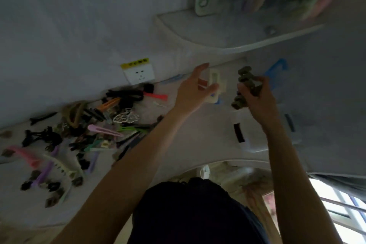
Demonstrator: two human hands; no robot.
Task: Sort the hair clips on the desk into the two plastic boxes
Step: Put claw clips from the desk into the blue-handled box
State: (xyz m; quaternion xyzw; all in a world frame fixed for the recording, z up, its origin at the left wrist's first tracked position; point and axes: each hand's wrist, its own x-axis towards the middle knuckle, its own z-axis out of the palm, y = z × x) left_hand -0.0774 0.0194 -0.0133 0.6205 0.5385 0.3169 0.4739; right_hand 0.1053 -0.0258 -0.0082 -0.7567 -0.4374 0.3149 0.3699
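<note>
Right hand (259,97) grips a dark olive claw clip (245,87), fingers curled round it, held up above the desk (198,144). Just to its left, the left hand (193,90) pinches a cream rectangular clip (215,83) between thumb and fingers. A heap of mixed hair clips (83,130) lies on the desk's far left, below a wall socket (138,73). The view is blurred; I cannot make out the boxes.

Single head cam, tilted, looking fwd and down, close over desk (178,144), motion-blurred

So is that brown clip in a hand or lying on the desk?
In a hand. The right hand grips the brown clip, fingers curled round it, raised above the desk.
</note>
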